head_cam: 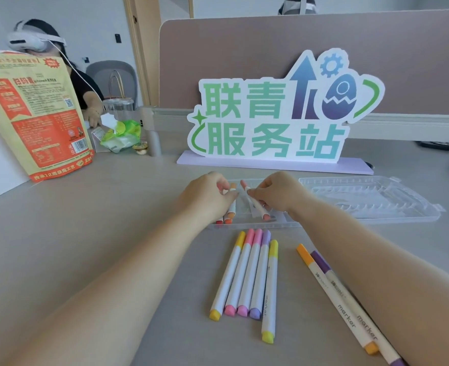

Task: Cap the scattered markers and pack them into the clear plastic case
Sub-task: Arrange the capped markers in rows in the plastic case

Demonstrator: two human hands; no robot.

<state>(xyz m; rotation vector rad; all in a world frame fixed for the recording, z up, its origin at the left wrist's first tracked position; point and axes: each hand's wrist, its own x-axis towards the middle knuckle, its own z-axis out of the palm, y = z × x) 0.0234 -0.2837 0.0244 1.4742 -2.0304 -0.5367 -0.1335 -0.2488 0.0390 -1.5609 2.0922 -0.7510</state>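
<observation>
Fingers of the left hand [207, 192] pinched an orange marker [231, 204]; the right hand [276, 192] gripped a salmon marker [256, 204], both over the open clear case [363, 202]. Seven capped markers [247, 273] lay just before it.

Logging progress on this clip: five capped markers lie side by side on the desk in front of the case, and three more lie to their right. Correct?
Not quite. The head view shows five markers side by side, but only two to their right: orange and purple.

The left hand [207, 192] hides most of the orange markers [227, 216]; the purple marker [355, 302] runs off the bottom edge.
</observation>
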